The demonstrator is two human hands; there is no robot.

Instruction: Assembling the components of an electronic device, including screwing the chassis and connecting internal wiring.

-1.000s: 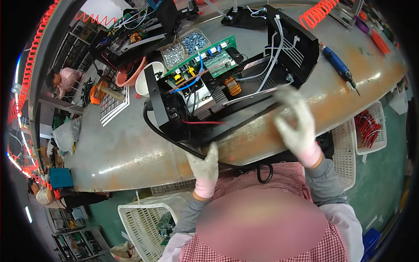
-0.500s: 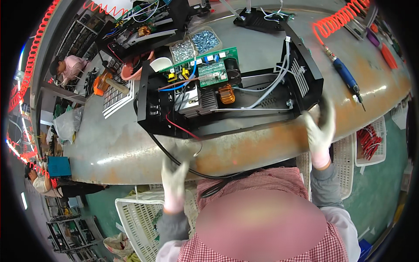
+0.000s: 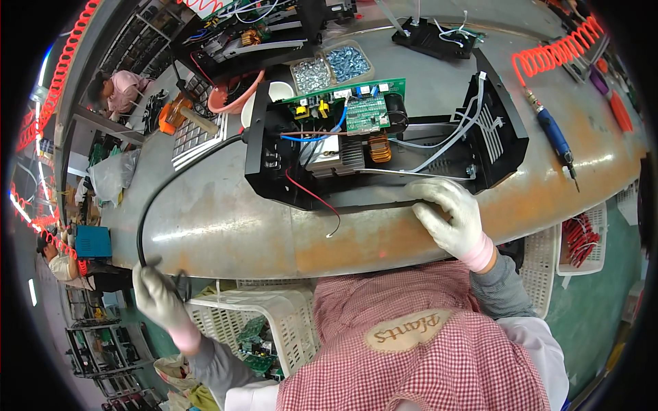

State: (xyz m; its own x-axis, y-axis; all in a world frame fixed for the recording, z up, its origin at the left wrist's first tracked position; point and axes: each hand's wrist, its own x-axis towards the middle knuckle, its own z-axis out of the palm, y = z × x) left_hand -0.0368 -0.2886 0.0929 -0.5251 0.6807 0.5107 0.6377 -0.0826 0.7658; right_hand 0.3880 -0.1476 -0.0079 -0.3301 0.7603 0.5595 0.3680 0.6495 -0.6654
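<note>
A black open-topped metal case (image 3: 504, 130) lies on the workbench, holding a green circuit board (image 3: 380, 92), a grey heat sink (image 3: 351, 155), a copper coil (image 3: 379, 148) and several white wires. From the case's left end a thick black cable (image 3: 152, 195) arcs down to the bench's front left edge. My gloved left hand (image 3: 161, 299) is closed around that cable beyond the edge. My gloved right hand (image 3: 451, 218) has its fingers and thumb bent over the case's front rim, right of the middle. A thin red-and-black wire (image 3: 314, 194) hangs over the rim, its end loose.
A blue electric screwdriver (image 3: 554, 137) on a red coiled cord lies to the right. Behind the case are trays of screws (image 3: 347, 63), a pink bowl (image 3: 229, 103) and another black case (image 3: 274, 55). White baskets (image 3: 291, 318) stand below the bench edge. People work at far left.
My left hand has moved left, drawing the black cable out to the case's left side. My right hand has shifted left from the case's right corner to its front rim. The case appears farther right.
</note>
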